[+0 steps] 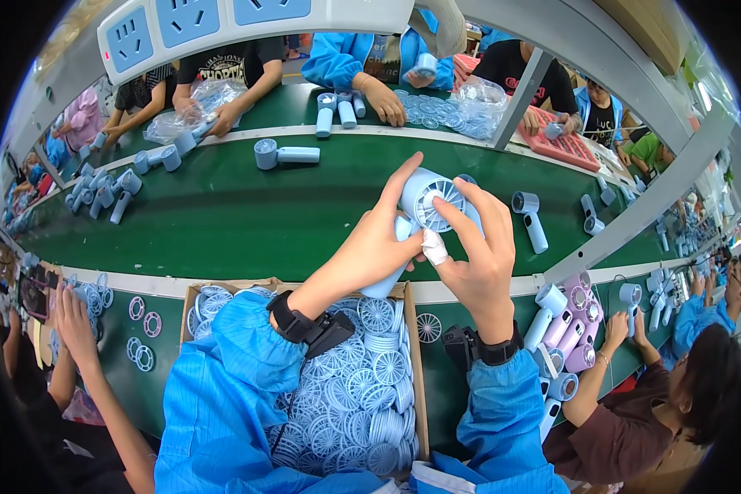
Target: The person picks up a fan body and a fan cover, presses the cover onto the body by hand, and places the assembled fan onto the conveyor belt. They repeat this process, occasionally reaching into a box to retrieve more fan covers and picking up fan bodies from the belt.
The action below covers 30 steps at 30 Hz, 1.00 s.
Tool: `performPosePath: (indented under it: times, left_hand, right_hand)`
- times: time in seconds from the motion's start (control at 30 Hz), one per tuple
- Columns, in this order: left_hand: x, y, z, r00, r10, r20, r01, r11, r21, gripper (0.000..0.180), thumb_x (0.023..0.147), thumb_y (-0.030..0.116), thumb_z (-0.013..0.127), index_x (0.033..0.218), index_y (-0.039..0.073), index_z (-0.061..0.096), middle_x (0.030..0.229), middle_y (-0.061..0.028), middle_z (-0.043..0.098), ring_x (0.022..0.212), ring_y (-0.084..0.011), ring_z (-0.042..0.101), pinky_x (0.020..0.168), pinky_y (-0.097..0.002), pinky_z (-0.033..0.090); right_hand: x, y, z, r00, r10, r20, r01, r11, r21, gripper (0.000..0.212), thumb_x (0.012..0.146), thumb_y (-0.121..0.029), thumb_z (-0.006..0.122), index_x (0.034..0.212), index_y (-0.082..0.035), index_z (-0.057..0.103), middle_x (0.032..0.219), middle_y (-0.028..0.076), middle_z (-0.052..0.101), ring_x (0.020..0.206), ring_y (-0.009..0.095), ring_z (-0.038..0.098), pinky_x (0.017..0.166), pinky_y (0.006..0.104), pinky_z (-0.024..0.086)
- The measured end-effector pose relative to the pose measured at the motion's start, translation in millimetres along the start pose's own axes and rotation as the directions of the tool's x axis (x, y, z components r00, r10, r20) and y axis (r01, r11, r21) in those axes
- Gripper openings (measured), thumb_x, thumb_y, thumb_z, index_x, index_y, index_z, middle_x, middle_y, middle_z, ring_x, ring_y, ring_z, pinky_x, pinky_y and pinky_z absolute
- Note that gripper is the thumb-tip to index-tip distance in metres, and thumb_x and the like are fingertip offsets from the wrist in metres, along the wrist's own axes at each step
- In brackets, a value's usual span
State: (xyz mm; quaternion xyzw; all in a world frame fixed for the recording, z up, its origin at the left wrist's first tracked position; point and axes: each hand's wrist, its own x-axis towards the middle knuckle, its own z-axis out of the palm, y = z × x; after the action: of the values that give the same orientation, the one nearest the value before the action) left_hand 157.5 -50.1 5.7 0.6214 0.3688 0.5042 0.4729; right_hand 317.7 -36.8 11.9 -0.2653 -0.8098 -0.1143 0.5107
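Note:
My left hand [370, 243] is closed around a light blue handheld fan [421, 188], thumb and fingers about its round head. The fan's handle slants down below that hand, partly hidden. My right hand [479, 263] grips the head from the other side, one fingertip on the spoked face near the hub. White wrapping [434, 246] covers the right thumb's end. A light blue part shows between the right fingers; I cannot make out what it is. Under my forearms stands a cardboard box [418, 370] full of round, light blue spoked grilles [350, 395].
A green conveyor belt [222, 222] crosses ahead, carrying several blue fans [286, 155]. One loose grille [428, 328] lies right of the box, rings [140, 354] to its left. Pink and blue fans [572, 321] are piled at right. A grey metal post [650, 193] slants nearby. Co-workers sit around.

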Motion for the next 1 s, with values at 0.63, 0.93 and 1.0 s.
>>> performPosePath:
  times: [0.63, 0.93, 1.0]
  left_hand:
    - [-0.6, 7.1, -1.7, 0.985, -0.138, 0.103, 0.149, 0.984, -0.102, 0.073, 0.087, 0.002, 0.051, 0.148, 0.022, 0.016, 0.086, -0.0099, 0.057, 0.06, -0.0134, 0.058, 0.053, -0.0273, 0.05]
    - [-4.0, -9.6, 2.2, 0.997, -0.075, 0.02, 0.077, 0.986, -0.149, 0.054, 0.098, 0.02, 0.038, 0.148, 0.021, 0.019, 0.075, -0.0075, 0.056, 0.056, -0.0126, 0.054, 0.053, -0.0277, 0.048]
    - [-2.3, -10.9, 0.0, 0.997, -0.067, 0.032, 0.071, 0.988, -0.137, 0.052, 0.099, 0.023, 0.037, 0.148, 0.021, 0.019, 0.075, -0.0077, 0.056, 0.056, -0.0127, 0.054, 0.053, -0.0273, 0.048]
  right_hand:
    - [-14.2, 23.9, 28.2, 0.977, 0.214, 0.002, -0.202, 0.922, 0.33, 0.046, 0.085, -0.013, 0.063, 0.129, -0.008, 0.053, 0.124, 0.013, 0.054, 0.107, 0.027, 0.055, 0.094, 0.0345, 0.043]
    - [-14.0, 5.0, 27.0, 0.796, 0.503, 0.336, -0.538, 0.335, 0.774, 0.044, 0.093, -0.016, 0.055, 0.133, -0.001, 0.044, 0.119, 0.008, 0.054, 0.108, 0.014, 0.051, 0.093, 0.0291, 0.04]
    - [-11.5, 6.7, 27.5, 0.778, 0.51, 0.368, -0.556, 0.285, 0.781, 0.042, 0.093, -0.017, 0.056, 0.132, -0.002, 0.045, 0.117, 0.008, 0.054, 0.105, 0.014, 0.052, 0.092, 0.0291, 0.041]
